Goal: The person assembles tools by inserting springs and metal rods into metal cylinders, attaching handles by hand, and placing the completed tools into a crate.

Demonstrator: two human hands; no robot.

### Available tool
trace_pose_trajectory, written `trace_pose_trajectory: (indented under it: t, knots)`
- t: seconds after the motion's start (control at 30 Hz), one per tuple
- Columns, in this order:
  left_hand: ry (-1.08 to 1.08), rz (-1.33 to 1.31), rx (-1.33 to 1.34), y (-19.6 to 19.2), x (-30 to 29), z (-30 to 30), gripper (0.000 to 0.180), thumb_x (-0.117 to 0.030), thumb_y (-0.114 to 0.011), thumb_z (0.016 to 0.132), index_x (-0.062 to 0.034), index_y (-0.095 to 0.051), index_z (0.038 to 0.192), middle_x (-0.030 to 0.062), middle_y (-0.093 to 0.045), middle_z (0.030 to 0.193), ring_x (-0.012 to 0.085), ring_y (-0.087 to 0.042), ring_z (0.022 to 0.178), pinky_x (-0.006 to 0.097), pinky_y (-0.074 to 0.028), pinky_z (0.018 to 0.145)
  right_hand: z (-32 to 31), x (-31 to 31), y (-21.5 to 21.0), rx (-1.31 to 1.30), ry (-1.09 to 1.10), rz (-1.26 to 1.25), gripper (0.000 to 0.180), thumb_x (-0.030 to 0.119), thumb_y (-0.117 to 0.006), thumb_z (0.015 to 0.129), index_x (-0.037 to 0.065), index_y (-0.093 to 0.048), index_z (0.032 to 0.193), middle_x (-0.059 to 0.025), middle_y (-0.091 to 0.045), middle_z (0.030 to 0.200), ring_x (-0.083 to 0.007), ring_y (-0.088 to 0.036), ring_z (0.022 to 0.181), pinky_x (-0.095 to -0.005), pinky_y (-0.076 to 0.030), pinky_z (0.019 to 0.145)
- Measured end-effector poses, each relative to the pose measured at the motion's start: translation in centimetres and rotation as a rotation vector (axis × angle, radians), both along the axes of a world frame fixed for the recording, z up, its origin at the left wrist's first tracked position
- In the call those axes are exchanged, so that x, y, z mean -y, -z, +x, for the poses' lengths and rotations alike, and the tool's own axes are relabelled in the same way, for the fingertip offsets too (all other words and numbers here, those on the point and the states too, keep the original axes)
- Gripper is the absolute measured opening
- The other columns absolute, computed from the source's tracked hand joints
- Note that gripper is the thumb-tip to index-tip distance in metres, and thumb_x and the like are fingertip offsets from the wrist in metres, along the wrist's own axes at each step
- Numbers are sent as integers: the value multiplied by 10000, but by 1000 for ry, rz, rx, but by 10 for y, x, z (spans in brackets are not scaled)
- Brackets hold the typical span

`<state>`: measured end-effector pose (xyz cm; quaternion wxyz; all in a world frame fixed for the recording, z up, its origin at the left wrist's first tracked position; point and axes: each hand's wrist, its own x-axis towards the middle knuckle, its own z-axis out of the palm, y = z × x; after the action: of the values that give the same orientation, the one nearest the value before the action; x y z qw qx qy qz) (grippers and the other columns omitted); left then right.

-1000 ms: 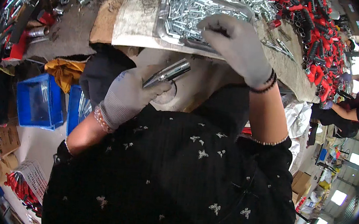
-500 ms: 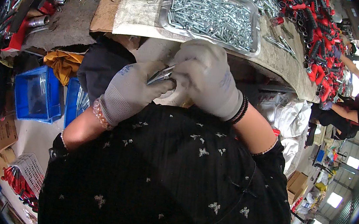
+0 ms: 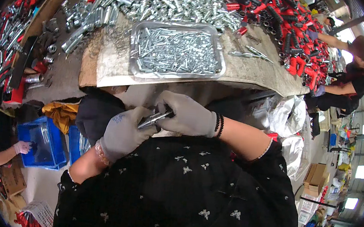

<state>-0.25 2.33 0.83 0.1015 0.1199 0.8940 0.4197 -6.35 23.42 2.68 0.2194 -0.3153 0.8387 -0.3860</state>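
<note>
My left hand [image 3: 125, 135], in a grey knit glove, is closed around one end of a slim shiny metal part [image 3: 149, 120]. The other end is pinched by my right hand [image 3: 187, 116], gloved the same way. The part lies tilted between the two hands, and fingers cover much of it, so its exact kind is hidden. Both hands are over my lap, short of the bench edge. Beyond them on the bench stands a metal tray [image 3: 178, 76] full of small silvery pins [image 3: 177, 51].
Silvery metal fittings [image 3: 193, 9] and red and black tool parts [image 3: 287, 36] heap behind the tray. Several thin rods [image 3: 252, 53] lie right of it. At left, a co-worker's gloved hand [image 3: 23, 147] reaches to a blue crate [image 3: 46, 161]. Another person [image 3: 349, 82] works at right.
The view has tilted, showing more of the bench. My hands are lower in the picture, and the right has turned, exposing more of the metal part. A co-worker's hand has appeared at the blue crate.
</note>
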Motion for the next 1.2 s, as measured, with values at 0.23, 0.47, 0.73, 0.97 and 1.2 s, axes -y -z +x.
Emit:
trace_pose_trajectory:
  t: [0.23,0.47,0.73,0.97,1.2]
  knots:
    - [64,-22,-79,2,-9,4,363,-302,-786,788,-44,-636,995,180,-672,867,378,-663,807,436,-519,682,-2,-11,7,204,39,-5,475,372,-790,740,4,-555,927,-206,-647,919,-314,-641,860,-403,-482,728]
    - [108,39,-45,12,-16,-7,381,-300,-808,782,-47,-639,1010,190,-677,899,368,-669,843,416,-524,702,0,-27,7,124,89,-72,453,336,-797,753,13,-553,957,-199,-641,912,-328,-626,834,-397,-478,723]
    - [245,369,164,19,-10,-10,371,-256,-812,791,-31,-646,1035,146,-700,921,229,-680,818,351,-515,739,15,-55,15,111,198,-110,422,316,-794,764,7,-560,932,-166,-615,866,-292,-604,820,-392,-462,713]
    - [129,62,195,7,-17,-14,422,-260,-802,808,-14,-648,1113,187,-684,1038,223,-682,925,344,-519,806,20,-58,20,319,260,-253,339,207,-810,774,27,-571,934,-61,-605,806,-134,-572,748,-297,-465,647]
    - [288,230,-44,33,-23,-14,479,-270,-737,886,-6,-567,1248,132,-683,993,202,-659,776,334,-511,709,-7,-44,-1,-45,-31,-75,335,270,-739,826,28,-617,1023,-138,-670,975,-257,-653,896,-370,-511,792]
